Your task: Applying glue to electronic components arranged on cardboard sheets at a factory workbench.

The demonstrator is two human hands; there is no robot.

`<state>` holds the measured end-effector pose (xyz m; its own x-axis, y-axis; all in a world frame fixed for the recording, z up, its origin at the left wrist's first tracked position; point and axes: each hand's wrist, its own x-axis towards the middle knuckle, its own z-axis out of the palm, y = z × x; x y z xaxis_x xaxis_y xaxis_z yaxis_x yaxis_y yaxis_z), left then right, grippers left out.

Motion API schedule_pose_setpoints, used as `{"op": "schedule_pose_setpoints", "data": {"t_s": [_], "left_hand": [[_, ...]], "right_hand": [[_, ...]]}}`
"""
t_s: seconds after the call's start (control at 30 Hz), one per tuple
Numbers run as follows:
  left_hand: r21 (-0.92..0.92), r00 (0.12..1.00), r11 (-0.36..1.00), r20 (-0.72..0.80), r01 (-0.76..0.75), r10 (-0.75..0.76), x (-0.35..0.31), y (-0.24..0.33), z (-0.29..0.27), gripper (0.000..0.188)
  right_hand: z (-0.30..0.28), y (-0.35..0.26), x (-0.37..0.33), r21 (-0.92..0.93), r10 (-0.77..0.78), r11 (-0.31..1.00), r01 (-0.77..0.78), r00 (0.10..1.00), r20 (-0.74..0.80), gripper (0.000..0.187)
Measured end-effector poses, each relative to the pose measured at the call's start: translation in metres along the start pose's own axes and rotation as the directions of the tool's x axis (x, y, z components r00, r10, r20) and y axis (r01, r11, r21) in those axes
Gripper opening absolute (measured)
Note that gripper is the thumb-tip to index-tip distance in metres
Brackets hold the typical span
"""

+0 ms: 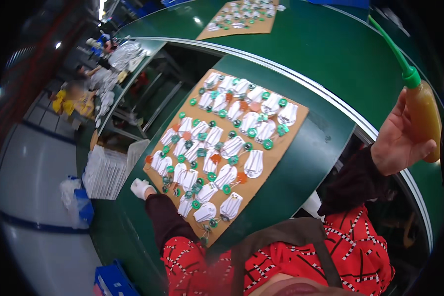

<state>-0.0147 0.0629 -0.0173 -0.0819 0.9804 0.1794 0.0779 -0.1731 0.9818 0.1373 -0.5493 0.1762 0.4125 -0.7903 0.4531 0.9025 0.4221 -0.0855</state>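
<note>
Amber bottle (425, 118): in right hand (401, 132), fingers closed around it
Left hand (142, 189): white-gloved, beside cardboard (279, 144); fingers seem curled, hold unclear
Worktop (318, 143): green, under cardboard

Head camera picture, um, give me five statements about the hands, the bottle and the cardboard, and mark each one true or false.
1. The right hand holds a squeeze bottle. True.
2. The bottle's spout is red. False: the spout is green.
3. The left hand is near the left edge of the nearer cardboard sheet. True.
4. That sheet carries just one white piece. False: many white pieces lie on it, among green round parts.
5. Another cardboard sheet, with similar parts on it, lies farther off. True.
</note>
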Motion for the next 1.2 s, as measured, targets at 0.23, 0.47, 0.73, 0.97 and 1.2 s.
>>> {"op": "schedule_pose_setpoints", "data": {"t_s": [0.23,0.47,0.73,0.97,1.2], "left_hand": [[-0.063,0.994,0.992,-0.021,0.105,-0.106,-0.011,0.007,0.003,0.01],[-0.11,0.971,0.967,-0.046,0.23,-0.237,-0.021,0.022,-0.008,0.021],[-0.285,0.832,0.805,0.385,0.52,-0.4,-0.062,0.02,-0.048,0.055],[-0.243,0.856,0.843,0.341,0.48,-0.389,-0.074,0.023,-0.062,0.053],[-0.112,0.819,0.86,0.388,0.498,-0.423,-0.062,0.018,-0.055,0.05]], "right_hand": [[-0.008,0.026,-0.004,0.014,0.304,0.952,-0.304,0.952,0.04,0.05],[-0.091,0.102,-0.035,0.006,0.744,0.662,-0.75,0.656,-0.129,0.048],[-0.172,0.161,-0.056,-0.054,0.861,0.404,-0.913,0.399,-0.316,0.054],[-0.158,0.155,-0.064,-0.043,0.907,0.327,-0.944,0.326,-0.268,0.061],[-0.152,0.13,-0.066,-0.14,0.914,0.274,-0.951,0.303,-0.27,0.059]]}}
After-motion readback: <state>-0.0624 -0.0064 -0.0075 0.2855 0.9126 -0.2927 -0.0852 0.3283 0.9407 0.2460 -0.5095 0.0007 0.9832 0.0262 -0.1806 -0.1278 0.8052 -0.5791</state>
